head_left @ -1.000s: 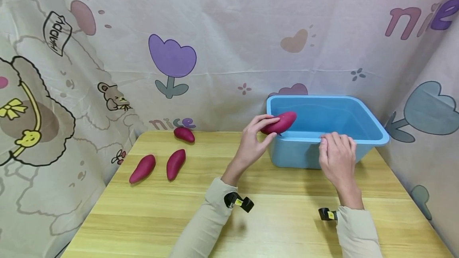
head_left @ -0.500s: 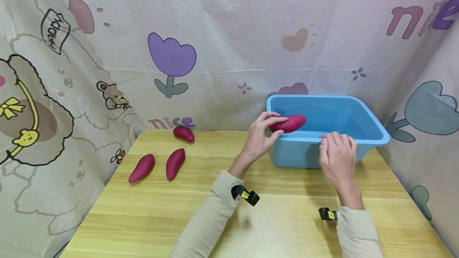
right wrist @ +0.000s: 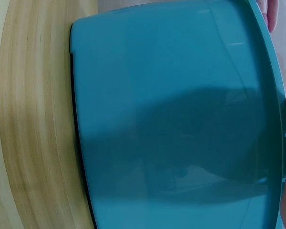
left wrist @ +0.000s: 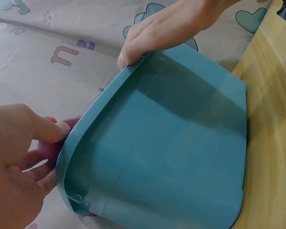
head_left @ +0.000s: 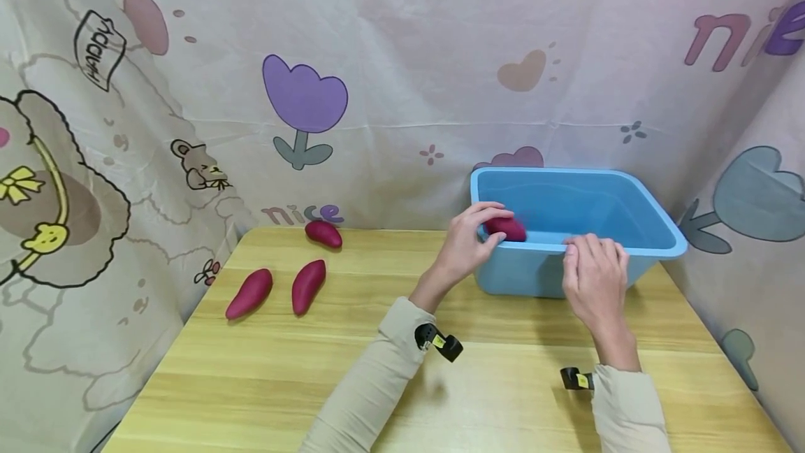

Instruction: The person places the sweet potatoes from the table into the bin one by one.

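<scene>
My left hand [head_left: 467, 243] reaches over the left end of a blue plastic bin [head_left: 585, 252], holding a purple sweet potato [head_left: 508, 228] just inside the rim. The sweet potato looks slightly blurred and its far end tilts down. In the left wrist view, thumb and fingers lie around the sweet potato [left wrist: 50, 149], partly hidden behind the bin's rim. My right hand [head_left: 594, 275] grips the front rim, fingers hooked over it. Left on the table lie three more sweet potatoes: one at the back [head_left: 323, 234], one nearer [head_left: 309, 287] and one farthest left [head_left: 249, 294].
The wooden table [head_left: 264, 383] carries the bin at its back right. A patterned cloth curtain [head_left: 409, 75] hangs close behind and along both sides. Most of the bin's floor is hidden by its front wall.
My left hand has moved right with the sweet potato, from above the bin's left rim to lower inside it. The right hand stays on the rim.
</scene>
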A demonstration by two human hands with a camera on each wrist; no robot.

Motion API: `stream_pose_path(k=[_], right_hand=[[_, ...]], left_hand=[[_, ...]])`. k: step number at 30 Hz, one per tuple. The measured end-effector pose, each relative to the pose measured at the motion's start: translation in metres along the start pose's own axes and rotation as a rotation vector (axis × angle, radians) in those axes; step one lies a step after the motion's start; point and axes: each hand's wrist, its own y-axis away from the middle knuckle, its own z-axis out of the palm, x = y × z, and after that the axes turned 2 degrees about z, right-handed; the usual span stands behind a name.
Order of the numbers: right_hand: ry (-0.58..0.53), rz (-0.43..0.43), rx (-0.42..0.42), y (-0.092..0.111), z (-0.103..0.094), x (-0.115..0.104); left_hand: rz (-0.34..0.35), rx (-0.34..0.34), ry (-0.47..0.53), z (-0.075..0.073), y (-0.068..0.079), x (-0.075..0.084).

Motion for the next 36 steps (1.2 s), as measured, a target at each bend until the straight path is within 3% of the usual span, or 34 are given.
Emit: stream_pose_path(k=[5, 11, 23, 31, 36], right_hand=[[-0.005, 0.005, -0.002, -0.002, 0.000, -0.002], [-0.001, 0.006, -0.005, -0.001, 0.000, -0.002], [-0.009, 0.010, -0.005, 0.000, -0.002, -0.002], [-0.008, 0.004, 0.006, 0.000, -0.002, -0.001], [-0.007, -0.002, 0.004, -0.001, -0.001, -0.002]], left_hand=[[0.008, -0.010, -0.002, -0.003, 0.002, 0.001], [0.032, 0.023, -0.006, -0.014, 0.012, 0.000], [0.014, 0.040, -0.031, -0.048, 0.045, -0.007], [0.041, 0.054, -0.058, -0.071, 0.065, -0.011], [0.038, 0.094, -0.078, -0.088, 0.078, -0.014]])
